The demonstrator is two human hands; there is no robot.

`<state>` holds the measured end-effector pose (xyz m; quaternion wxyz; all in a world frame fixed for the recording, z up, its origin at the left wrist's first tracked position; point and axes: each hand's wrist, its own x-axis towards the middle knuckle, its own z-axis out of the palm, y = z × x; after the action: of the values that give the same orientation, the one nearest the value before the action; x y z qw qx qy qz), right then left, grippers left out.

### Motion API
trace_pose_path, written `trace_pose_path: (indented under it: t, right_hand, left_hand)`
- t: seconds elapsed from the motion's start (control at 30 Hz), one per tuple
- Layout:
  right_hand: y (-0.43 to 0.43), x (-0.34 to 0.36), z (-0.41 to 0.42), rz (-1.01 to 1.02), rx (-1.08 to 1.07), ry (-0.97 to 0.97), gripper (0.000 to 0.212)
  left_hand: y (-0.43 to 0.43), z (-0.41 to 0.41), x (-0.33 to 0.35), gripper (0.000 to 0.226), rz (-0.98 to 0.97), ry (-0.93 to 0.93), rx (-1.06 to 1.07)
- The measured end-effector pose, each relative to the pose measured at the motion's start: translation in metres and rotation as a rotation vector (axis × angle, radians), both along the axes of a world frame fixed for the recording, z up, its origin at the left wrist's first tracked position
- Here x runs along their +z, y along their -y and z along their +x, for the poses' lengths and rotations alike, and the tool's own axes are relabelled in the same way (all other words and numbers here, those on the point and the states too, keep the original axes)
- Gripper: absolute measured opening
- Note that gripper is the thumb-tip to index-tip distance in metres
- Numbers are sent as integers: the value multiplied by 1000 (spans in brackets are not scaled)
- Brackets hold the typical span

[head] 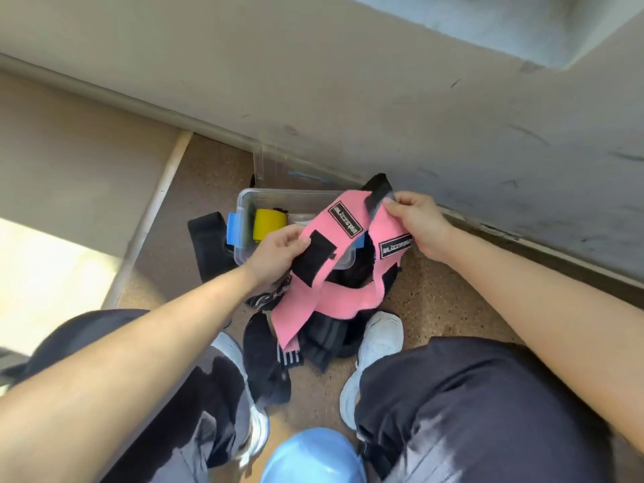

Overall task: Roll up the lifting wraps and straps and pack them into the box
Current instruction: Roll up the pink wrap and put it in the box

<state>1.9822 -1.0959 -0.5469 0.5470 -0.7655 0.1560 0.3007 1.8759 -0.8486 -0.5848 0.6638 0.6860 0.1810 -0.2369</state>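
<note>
I hold a pink lifting wrap (334, 294) with black velcro patches and black labels in the air over the floor. My left hand (278, 251) grips one end by its velcro patch. My right hand (416, 217) pinches the other end near a black tab. The wrap's middle hangs down in a loop between them. Behind it stands a clear plastic box (245, 203) with blue latches, and a yellow roll (268, 223) lies inside. More black straps (205, 235) lie left of the box, and a heap of black wraps (324, 343) lies between my feet.
A beige wall (383, 99) runs close behind the box, with the clear lid (275, 165) leaning against it. My white shoes (374, 353) and dark trouser legs flank the heap on the speckled floor. A light blue rounded object (313, 454) sits at the bottom edge.
</note>
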Motion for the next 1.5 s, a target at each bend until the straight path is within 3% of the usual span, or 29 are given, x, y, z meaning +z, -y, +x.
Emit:
trace_pose_path:
  t: [0.33, 0.53, 0.63, 0.77, 0.83, 1.0, 1.2, 1.4, 1.5]
  right_hand:
    - [20, 181, -28, 155, 319, -79, 12]
    - [29, 297, -41, 25, 537, 94, 17]
    - [25, 339, -44, 38, 617, 178, 9]
    - [15, 382, -42, 172, 602, 11, 22]
    - [14, 402, -38, 200, 585, -54, 11]
    - [24, 440, -31, 206, 624, -173, 8]
    - [34, 473, -42, 312, 504, -201, 25]
    - [34, 504, -67, 313, 289, -156, 33]
    - [32, 514, -81, 314, 265, -155, 22]
  left_hand:
    - [4, -7, 171, 17, 34, 9, -166]
    - [14, -4, 277, 22, 90, 33, -291]
    - [19, -1, 330, 26, 62, 48, -369]
    - [26, 7, 391, 29, 6, 101, -444]
    - [30, 10, 414, 29, -13, 104, -431]
    - [38, 7, 456, 9, 18, 82, -321]
    - [40, 7, 493, 9, 103, 89, -277]
    - [35, -35, 505, 11, 292, -35, 289]
    - [47, -64, 526, 31, 191, -257, 326]
